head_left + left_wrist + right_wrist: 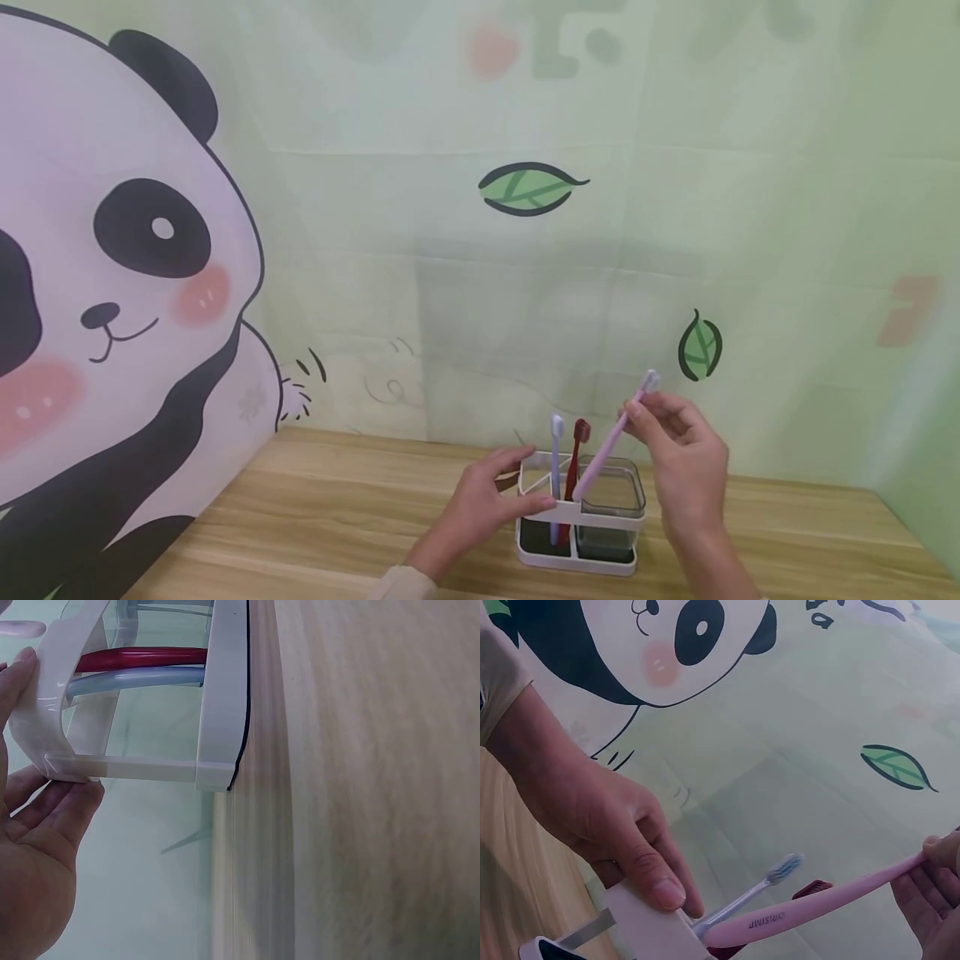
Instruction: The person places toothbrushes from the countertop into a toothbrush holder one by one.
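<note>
A white toothbrush holder [573, 565] stands on the wooden table, with a blue toothbrush [555, 467] and a red toothbrush [573, 467] upright in its left part. My left hand [480, 500] grips the holder's upper frame at its left end, thumb in front and fingers behind. My right hand [690, 458] pinches a pink toothbrush [611, 442] near its bristle head. The pink brush slants, its handle end low at the holder's top rim beside the red brush. In the right wrist view the pink handle [810, 907] shows printed letters.
A clear cup [613, 487] sits in the holder's right part. Behind the wooden table [337, 500] hangs a pale green cloth backdrop [360, 208] printed with leaves and a large panda [150, 333].
</note>
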### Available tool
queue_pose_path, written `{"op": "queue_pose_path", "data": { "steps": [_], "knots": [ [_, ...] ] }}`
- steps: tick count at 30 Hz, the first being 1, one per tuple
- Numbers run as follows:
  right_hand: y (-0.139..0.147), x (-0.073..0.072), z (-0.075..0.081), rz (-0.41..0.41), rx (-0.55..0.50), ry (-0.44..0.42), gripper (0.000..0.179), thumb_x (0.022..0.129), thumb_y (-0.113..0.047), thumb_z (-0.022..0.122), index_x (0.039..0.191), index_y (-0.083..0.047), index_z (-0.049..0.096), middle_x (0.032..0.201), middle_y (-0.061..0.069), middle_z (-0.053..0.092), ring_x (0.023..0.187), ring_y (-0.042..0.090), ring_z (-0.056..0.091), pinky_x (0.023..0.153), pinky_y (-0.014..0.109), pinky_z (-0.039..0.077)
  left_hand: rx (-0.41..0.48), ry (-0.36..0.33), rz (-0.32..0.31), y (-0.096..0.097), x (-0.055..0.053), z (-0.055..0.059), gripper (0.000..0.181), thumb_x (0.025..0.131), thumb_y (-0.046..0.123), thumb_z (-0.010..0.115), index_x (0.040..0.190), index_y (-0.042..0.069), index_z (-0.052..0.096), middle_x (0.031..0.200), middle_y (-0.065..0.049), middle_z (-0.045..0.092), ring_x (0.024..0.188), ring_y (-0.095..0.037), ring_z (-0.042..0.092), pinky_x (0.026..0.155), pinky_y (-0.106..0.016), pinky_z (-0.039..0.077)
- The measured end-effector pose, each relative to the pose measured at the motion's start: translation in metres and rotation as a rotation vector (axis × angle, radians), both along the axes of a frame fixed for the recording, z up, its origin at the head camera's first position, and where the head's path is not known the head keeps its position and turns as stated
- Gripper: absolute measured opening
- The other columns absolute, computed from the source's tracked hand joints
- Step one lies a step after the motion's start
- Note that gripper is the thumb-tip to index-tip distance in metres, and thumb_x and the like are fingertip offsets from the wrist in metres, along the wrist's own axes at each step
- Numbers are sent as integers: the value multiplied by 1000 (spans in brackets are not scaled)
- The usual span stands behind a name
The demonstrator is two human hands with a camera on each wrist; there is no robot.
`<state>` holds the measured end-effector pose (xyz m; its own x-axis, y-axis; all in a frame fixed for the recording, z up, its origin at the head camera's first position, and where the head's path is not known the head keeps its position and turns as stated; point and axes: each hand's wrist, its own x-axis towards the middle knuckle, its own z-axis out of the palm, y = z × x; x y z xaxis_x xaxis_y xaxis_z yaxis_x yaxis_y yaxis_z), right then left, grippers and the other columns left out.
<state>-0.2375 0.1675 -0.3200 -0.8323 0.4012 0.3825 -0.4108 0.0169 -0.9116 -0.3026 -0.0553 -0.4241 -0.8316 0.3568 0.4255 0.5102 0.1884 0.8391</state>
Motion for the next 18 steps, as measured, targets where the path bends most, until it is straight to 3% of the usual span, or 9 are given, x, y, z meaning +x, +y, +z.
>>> {"op": "queue_pose_path", "data": {
  "steps": [18],
  "knots": [
    [-6,-13,-25,48,164,-119,28,99,-17,79,119,1,70,107,7,77,92,10,75,85,21,61,0,5,-1,0,-1,-1,63,89,25,90,143,3,65,140,-15,64,129,-34,63,104,-42,57]
  ]
}}
